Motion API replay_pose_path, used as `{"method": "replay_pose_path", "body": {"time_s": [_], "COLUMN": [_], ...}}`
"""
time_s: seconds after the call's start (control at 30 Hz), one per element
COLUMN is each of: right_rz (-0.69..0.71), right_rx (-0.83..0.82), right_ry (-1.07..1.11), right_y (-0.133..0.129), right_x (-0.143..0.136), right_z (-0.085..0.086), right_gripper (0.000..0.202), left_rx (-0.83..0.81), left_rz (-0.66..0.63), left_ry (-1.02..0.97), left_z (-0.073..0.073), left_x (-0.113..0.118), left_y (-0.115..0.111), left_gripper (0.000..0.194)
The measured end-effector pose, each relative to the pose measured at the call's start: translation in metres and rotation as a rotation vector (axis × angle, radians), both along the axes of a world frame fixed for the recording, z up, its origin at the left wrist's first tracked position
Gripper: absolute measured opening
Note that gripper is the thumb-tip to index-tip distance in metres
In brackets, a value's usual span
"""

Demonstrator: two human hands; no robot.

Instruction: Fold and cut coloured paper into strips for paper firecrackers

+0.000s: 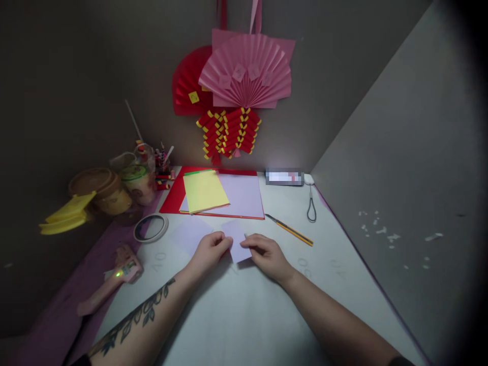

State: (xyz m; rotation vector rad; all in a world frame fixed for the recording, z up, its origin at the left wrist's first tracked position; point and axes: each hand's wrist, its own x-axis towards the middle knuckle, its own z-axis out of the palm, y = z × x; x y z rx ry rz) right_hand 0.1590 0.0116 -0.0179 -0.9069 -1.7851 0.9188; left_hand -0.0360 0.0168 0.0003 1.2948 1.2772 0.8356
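A small lavender sheet of paper point(237, 244) is held between my two hands, just above the white tabletop point(244, 325). My left hand point(211, 247) pinches its left edge between thumb and curled fingers. On the opposite edge, my right hand point(268, 254) grips it with thumb and fingertips. Another lavender sheet point(188, 235) lies flat beyond my left hand. To the right of my right hand rests a yellow craft knife point(290, 230). Behind the hands, a yellow paper pad point(206, 190) sits on larger lavender sheets point(246, 195) and red paper point(172, 195).
Tape rolls point(150, 227) and a pink glue gun point(114, 279) with a lit green light lie at left. Behind them stand lidded cups point(139, 183) and yellow strips point(68, 216). Paper fans point(247, 71) and red firecracker decorations point(240, 132) hang on the back wall. A blurred-out device point(284, 177) lies back right.
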Motion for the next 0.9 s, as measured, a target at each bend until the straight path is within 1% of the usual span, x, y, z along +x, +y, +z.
{"method": "replay_pose_path", "body": {"time_s": [0.13, 0.27, 0.43, 0.53, 0.63, 0.67, 0.73, 0.83, 0.87, 0.9], "right_rz": [0.000, -0.040, -0.086, -0.057, -0.003, 0.005, 0.015, 0.066, 0.083, 0.093], "right_rx": [-0.027, -0.059, -0.114, -0.184, -0.186, -0.180, -0.180, -0.193, -0.195, -0.197], "right_ry": [0.031, 0.066, 0.113, 0.157, 0.142, 0.128, 0.109, 0.112, 0.113, 0.110], "right_y": [0.002, 0.003, 0.005, 0.006, 0.006, 0.005, 0.004, 0.002, 0.002, 0.002], "right_x": [0.000, 0.000, -0.002, -0.003, -0.004, -0.005, -0.006, -0.007, -0.008, -0.008], "right_z": [-0.002, 0.001, 0.001, -0.001, -0.001, -0.001, 0.001, 0.003, 0.003, 0.004], "right_gripper": [0.013, 0.010, 0.018, 0.020, 0.018, 0.017, 0.018, 0.018, 0.018, 0.018], "left_rx": [0.007, 0.027, 0.040, 0.080, 0.118, 0.127, 0.138, 0.099, 0.070, 0.048], "left_rz": [-0.018, -0.066, -0.097, -0.105, -0.096, -0.094, -0.066, 0.007, 0.026, 0.044], "left_ry": [-0.015, 0.006, 0.014, 0.054, 0.095, 0.080, -0.015, -0.221, -0.264, -0.285], "left_z": [0.003, 0.002, -0.001, -0.003, -0.005, -0.006, -0.009, -0.011, -0.011, -0.011], "left_x": [0.000, 0.001, 0.004, 0.004, 0.003, 0.004, 0.005, 0.007, 0.008, 0.008], "left_y": [-0.002, -0.002, -0.002, -0.003, -0.003, -0.003, -0.002, 0.000, 0.001, 0.002], "left_gripper": [0.036, 0.034, 0.033, 0.032, 0.032, 0.029, 0.019, 0.042, 0.041, 0.036]}}
